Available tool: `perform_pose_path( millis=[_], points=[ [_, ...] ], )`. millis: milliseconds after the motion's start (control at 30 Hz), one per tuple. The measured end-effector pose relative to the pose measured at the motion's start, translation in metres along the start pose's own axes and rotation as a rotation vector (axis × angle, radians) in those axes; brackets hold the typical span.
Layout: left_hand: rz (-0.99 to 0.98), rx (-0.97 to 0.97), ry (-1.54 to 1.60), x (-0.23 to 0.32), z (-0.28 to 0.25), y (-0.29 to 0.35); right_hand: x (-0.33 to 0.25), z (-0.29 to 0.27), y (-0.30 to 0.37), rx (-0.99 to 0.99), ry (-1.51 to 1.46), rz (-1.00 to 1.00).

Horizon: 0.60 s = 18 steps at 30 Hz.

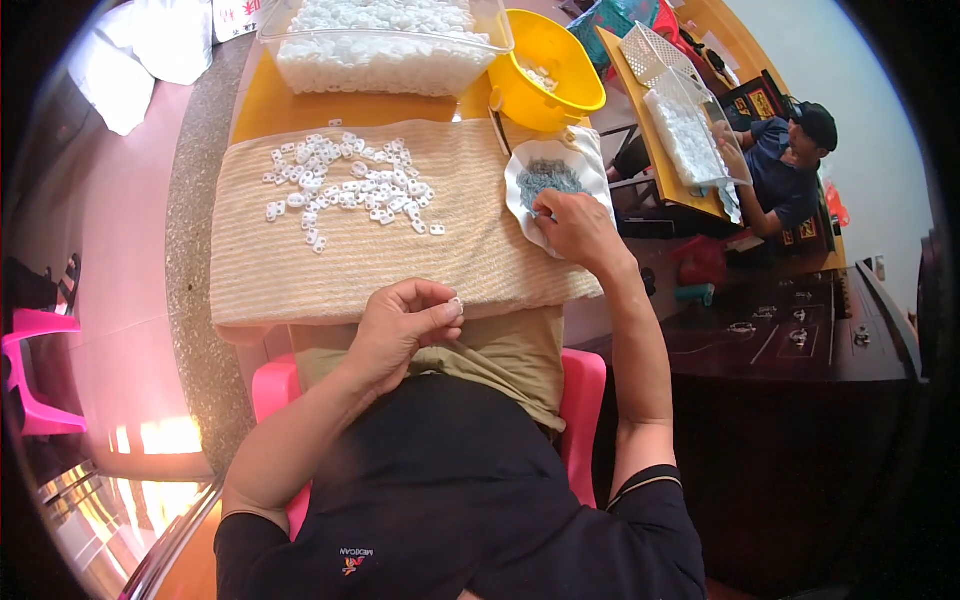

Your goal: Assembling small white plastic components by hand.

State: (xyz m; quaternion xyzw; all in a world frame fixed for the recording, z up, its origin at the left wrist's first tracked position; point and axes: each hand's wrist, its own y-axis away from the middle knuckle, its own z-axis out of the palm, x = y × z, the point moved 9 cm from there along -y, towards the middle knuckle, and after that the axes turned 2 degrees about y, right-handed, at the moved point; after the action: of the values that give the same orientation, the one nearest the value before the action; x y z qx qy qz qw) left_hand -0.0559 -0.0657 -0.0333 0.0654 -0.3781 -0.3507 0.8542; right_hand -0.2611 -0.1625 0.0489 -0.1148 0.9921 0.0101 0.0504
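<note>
The fingers of the left hand (400, 328) pinch a small white piece (456, 307) near the cloth's front edge, those of the right hand (580, 230) bend over grey bits (555, 178) in a white dish (518, 200), their grip unclear, with loose white pieces (318, 165) scattered farther back on the striped cloth (470, 265).

The floor (130, 260) is surfaced with pale pinkish tile and crossed lengthwise by a speckled stone strip (205, 250); bright light patches (170, 437) fall on it at lower left, near a pink plastic stool (45, 405). A yellow-topped bench (258, 112) stands at centre, with a pink chair (585, 400) at its near side. On the right are a wood-topped table (632, 88), a dark furniture unit (700, 335) with metal fittings, and a pale wall (890, 110).
</note>
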Motion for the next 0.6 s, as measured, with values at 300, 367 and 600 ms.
perform_pose_path(
  millis=[300,367,600],
  points=[
    [0.005,0.007,0.011,0.0000,0.0009,0.0006,0.0034,0.0006,0.0021,-0.054,-0.007,0.026],
    [0.007,0.015,0.017,0.0006,0.0011,0.0007,0.0039,0.0011,0.0005,-0.049,-0.002,0.012],
    [-0.001,0.021,0.000,-0.0005,0.0012,0.0013,0.0058,0.0040,-0.0047,-0.053,-0.008,0.010]
  ],
)
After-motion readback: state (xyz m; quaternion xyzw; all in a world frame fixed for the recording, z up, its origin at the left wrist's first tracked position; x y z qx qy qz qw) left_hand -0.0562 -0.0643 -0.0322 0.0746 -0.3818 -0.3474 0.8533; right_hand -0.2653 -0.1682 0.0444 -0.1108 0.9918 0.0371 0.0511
